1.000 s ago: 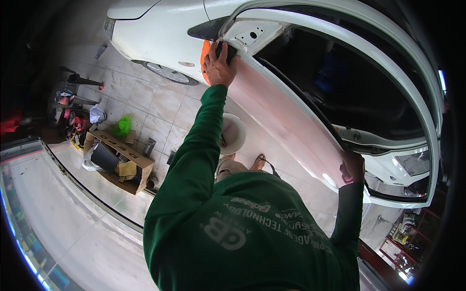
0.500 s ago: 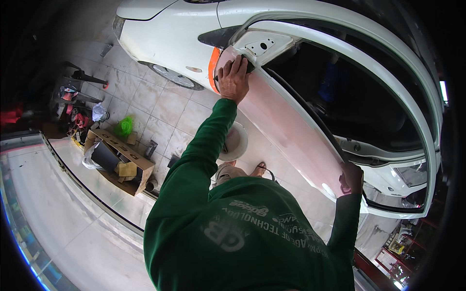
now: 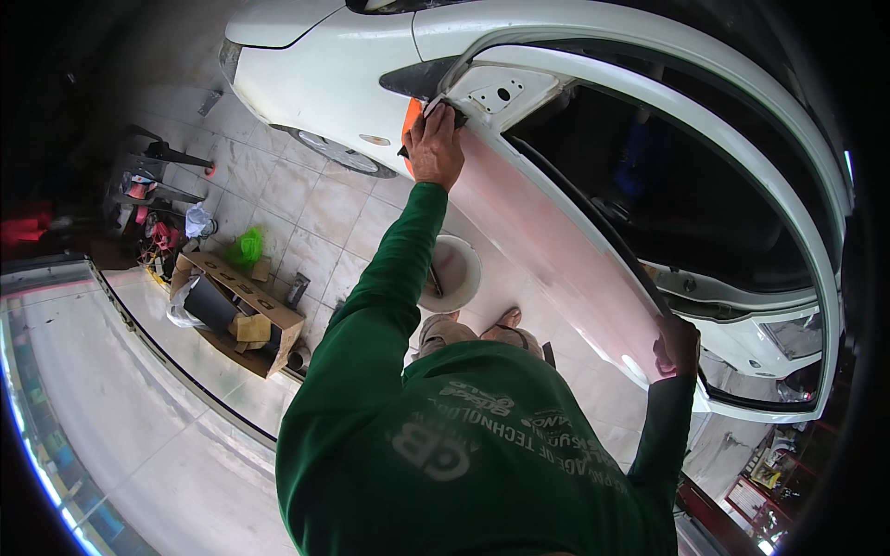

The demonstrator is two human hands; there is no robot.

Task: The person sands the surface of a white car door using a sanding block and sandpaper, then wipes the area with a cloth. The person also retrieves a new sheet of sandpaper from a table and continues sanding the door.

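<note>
A white car's door [image 3: 547,246] stands open before me, its outer panel coated in a dull, patchy pink. My left hand [image 3: 434,150] presses a black piece of what looks like sandpaper [image 3: 458,117] against the panel's front end, below the mirror mount. The fingers are bent over it, so most of the piece is hidden. Beside that hand, an orange strip [image 3: 412,113] runs along the door's front edge. At the door's rear edge, my right hand [image 3: 676,346] is wrapped round the frame below the window.
By my feet stands a white bucket [image 3: 475,273] with a stick-like thing in it. To the left are an open cardboard box [image 3: 284,320] of scraps, a green plastic bag [image 3: 246,247] and a dark overturned chair [image 3: 158,157]. A pale car panel [image 3: 120,398] lies behind at left.
My left hand has slid a little to the left with the black piece, now partly covering the orange strip. The right hand keeps its hold on the door edge.
</note>
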